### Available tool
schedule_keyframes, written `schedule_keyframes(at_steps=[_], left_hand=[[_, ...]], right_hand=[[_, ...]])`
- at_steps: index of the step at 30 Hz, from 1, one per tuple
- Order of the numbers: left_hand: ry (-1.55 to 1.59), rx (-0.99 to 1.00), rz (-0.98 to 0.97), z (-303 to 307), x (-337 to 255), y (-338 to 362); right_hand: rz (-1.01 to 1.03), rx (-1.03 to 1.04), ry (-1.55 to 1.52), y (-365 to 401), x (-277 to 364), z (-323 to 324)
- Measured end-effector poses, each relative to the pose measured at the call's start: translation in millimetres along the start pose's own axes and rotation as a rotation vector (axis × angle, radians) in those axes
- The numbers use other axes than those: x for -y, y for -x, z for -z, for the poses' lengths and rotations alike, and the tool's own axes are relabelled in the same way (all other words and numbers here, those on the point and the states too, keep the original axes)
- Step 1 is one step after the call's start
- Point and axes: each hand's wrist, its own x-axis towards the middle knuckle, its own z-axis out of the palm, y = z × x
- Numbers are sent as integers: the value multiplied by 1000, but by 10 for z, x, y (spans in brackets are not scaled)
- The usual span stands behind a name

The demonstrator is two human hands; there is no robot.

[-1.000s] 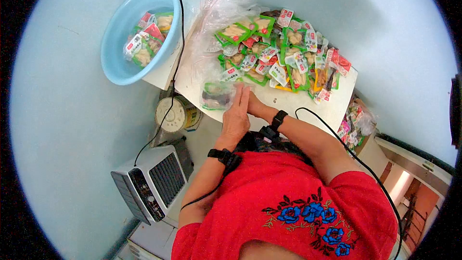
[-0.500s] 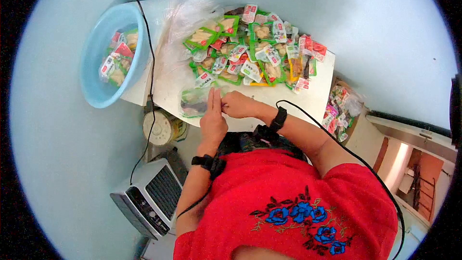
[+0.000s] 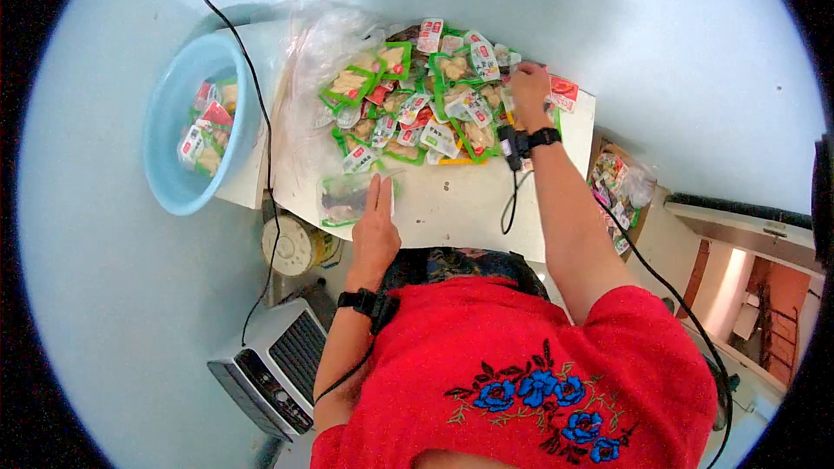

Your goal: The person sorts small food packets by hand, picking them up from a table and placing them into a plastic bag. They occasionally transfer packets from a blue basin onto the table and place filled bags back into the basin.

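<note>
My left hand (image 3: pixel 376 232) is at the table's near edge, index and middle fingers straight and together, gripping the side of a clear plastic bag (image 3: pixel 340 200). Dark and green packets show through the bag. On the far right of a heap of sealed food packets (image 3: pixel 465 108), my right hand (image 3: pixel 530 91) reaches down with its fingers curled. Its fingertips are hidden, so what they hold cannot be made out. Red packets (image 3: pixel 564 94) lie just beside it. Green-edged packets with pale food fill much of the heap.
On the left stands a blue basin (image 3: pixel 161 135) holding several packets. Thin clear plastic bags (image 3: pixel 317 52) are piled at the table's (image 3: pixel 434 208) back left. A box of packets (image 3: pixel 621 182) sits to the right. A black cable (image 3: pixel 267 139) hangs across the left side.
My right hand has left the plastic bag and moved right and away from me to the packet heap. My left hand has stayed at the bag.
</note>
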Motion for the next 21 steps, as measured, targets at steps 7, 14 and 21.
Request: schedule_keyframes(at_steps=[7,14,21], left_hand=[[13,50,34,7,-7,-37],[-13,21,-29,-58,-3,-74],[-6,69,21,-22,1,-67]], right_hand=[[50,-12,300,-743,-852,474],[-122,511,105,-956,-984,514],[309,478,387,-816,-764,513]])
